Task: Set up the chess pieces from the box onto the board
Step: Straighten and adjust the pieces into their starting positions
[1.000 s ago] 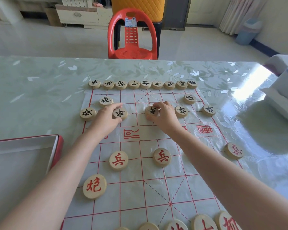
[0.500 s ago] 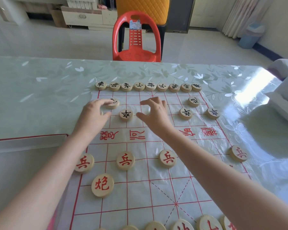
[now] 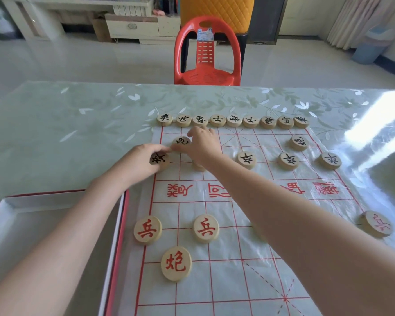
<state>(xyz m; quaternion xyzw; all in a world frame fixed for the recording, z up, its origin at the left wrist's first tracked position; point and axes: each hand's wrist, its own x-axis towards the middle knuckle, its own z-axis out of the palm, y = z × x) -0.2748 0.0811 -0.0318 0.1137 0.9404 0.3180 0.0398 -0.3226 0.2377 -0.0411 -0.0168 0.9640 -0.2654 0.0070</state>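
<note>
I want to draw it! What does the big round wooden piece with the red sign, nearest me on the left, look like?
The round pale wooden piece with a red character is a thick, flat disc, light wood by its look, with the character facing up. It lies flat on the white board sheet with red lines, over a line crossing near the sheet's left edge. Nothing but the sheet touches it.

We count nine black pieces in the far row, two black cannons and five black soldiers, one mostly hidden under the right hand. There are three red soldiers and one red cannon. We also count one board, one box and one red chair.
</note>
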